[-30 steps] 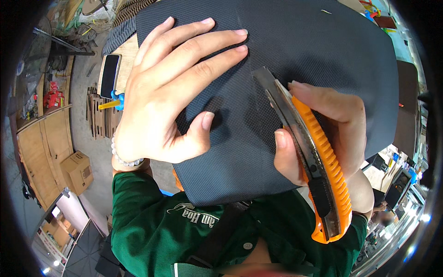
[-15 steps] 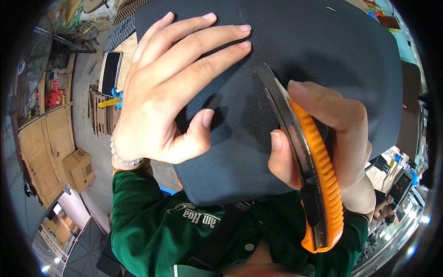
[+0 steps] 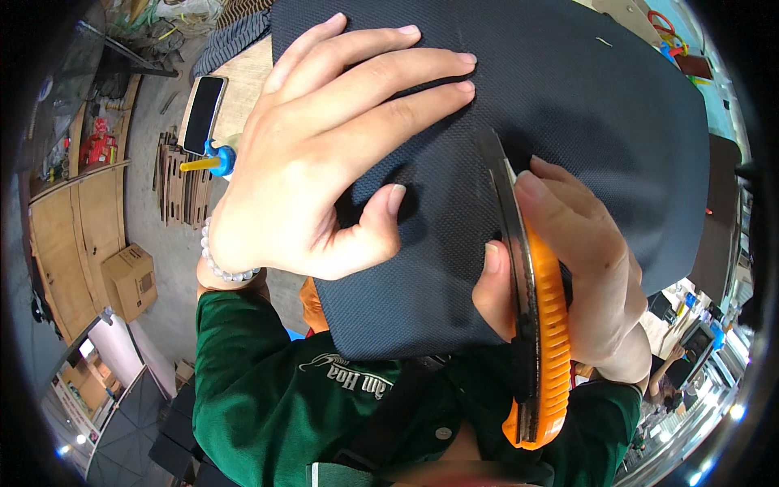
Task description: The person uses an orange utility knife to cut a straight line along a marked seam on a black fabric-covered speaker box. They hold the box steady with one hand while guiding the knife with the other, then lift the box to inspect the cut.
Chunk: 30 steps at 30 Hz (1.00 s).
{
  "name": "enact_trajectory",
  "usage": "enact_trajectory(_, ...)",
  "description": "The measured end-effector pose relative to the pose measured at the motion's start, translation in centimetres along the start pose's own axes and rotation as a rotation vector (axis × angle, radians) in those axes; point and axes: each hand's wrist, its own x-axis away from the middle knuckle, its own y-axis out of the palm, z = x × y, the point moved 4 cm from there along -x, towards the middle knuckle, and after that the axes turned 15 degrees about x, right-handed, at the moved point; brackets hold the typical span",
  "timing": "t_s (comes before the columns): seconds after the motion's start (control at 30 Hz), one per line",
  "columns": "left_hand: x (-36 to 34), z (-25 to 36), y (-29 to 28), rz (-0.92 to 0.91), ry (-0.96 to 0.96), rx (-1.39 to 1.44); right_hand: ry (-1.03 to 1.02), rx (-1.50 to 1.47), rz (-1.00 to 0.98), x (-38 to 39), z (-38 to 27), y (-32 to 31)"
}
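Note:
A large sheet of black textured material (image 3: pixel 617 162) spreads out in front of me. My left hand (image 3: pixel 324 154) lies on its left part, fingers stretched toward the far side and thumb apart, with a beaded bracelet at the wrist. In my right hand (image 3: pixel 580 260) is an orange utility knife (image 3: pixel 548 325), gripped between thumb and fingers. Its dark blade (image 3: pixel 493 154) points away from me and reaches the sheet just right of my left fingertips. Whether the tip touches the surface I cannot tell.
Beside the sheet's left edge lie a phone (image 3: pixel 203 114) on a wooden surface and a blue bottle with a yellow nozzle (image 3: pixel 215 161). Brown strips (image 3: pixel 180 183) are stacked lower down. A cardboard box (image 3: pixel 130 280) stands farther left. A small pale thread (image 3: pixel 604 41) rests on the sheet.
Both hands and the sheet appear shifted slightly right in view. The knife stands more upright, its handle end swung left. My left hand stays flat with fingers stretched.

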Motion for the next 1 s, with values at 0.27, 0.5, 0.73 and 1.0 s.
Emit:
enact_trajectory(0.27,-2.0,1.5,-0.8,-0.024,-0.189,0.096,-0.025,0.018,-0.020,0.1,0.0,0.1)
enact_trajectory(0.5,-1.8,2.3,-1.1,-0.043,-0.320,0.166,-0.012,0.014,-0.028,0.2,-0.1,0.0)
enact_trajectory(0.73,-2.0,2.4,-0.9,-0.037,-0.314,0.169,-0.001,-0.003,-0.023,0.4,0.0,0.1)
enact_trajectory(1.0,-2.0,2.4,-1.0,-0.022,-0.315,0.168,-0.004,-0.034,-0.016,0.4,0.2,-0.2)
